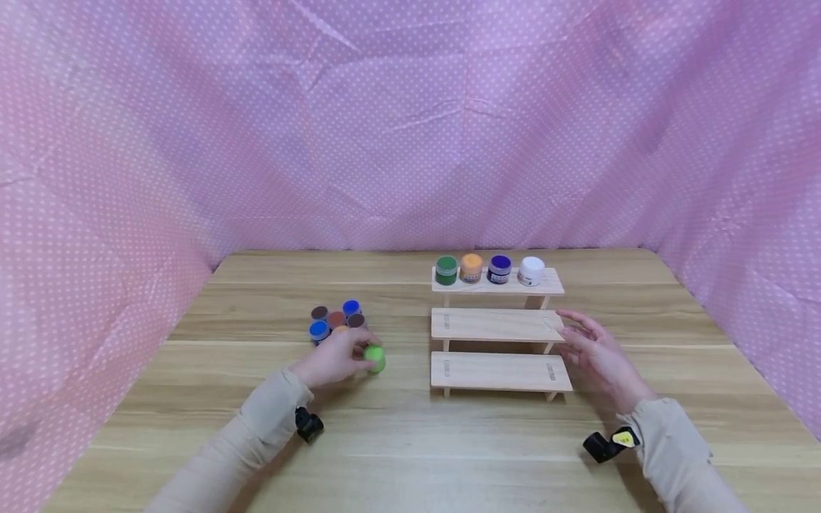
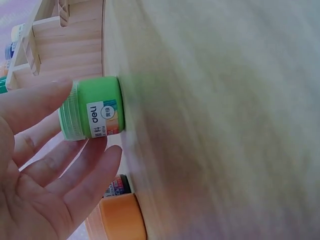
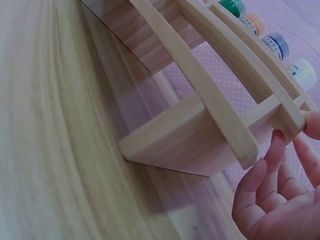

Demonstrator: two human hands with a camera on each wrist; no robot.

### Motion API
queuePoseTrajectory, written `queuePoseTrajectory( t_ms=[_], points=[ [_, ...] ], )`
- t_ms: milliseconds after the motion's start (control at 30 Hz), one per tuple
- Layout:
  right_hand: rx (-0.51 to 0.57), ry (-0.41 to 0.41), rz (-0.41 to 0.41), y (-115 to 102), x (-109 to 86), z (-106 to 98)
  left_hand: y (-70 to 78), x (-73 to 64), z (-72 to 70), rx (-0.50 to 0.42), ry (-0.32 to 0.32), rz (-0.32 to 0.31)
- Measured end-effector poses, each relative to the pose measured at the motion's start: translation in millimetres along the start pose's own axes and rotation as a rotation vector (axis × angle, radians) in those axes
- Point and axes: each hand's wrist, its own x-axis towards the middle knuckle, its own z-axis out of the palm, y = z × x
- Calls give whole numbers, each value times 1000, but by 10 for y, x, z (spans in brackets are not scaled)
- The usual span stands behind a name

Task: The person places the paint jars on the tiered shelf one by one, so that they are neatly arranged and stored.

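Note:
My left hand (image 1: 338, 358) pinches a light green paint jar (image 1: 375, 358) between thumb and fingers. In the left wrist view the jar (image 2: 100, 108) is upright with its base at the tabletop, its label facing the camera. Beside that hand stands a cluster of paint jars (image 1: 336, 319) in blues, browns and orange, partly hidden by the hand. The right hand (image 1: 601, 354) holds the right end of the middle tier of a three-tier wooden display stand (image 1: 497, 324). In the right wrist view its fingertips (image 3: 276, 142) lie around that board's end.
On the stand's top tier are a dark green jar (image 1: 446, 271), an orange jar (image 1: 471, 268), a dark blue jar (image 1: 499, 269) and a white jar (image 1: 531, 271). A pink dotted cloth (image 1: 410, 142) hangs around the wooden table (image 1: 398, 442).

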Motion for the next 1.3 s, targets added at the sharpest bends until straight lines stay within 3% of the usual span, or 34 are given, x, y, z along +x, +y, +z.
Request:
queuePoseTrajectory(
  t_ms=[433,800,1300],
  points=[
    [14,31,12,-19,0,46,-18,-4,30,-69,-14,-56],
    [72,6,-16,4,13,77,-25,-31,20,-85,4,-29],
    [102,26,-37,24,-2,80,59,25,35,-231,108,-111]
  ],
)
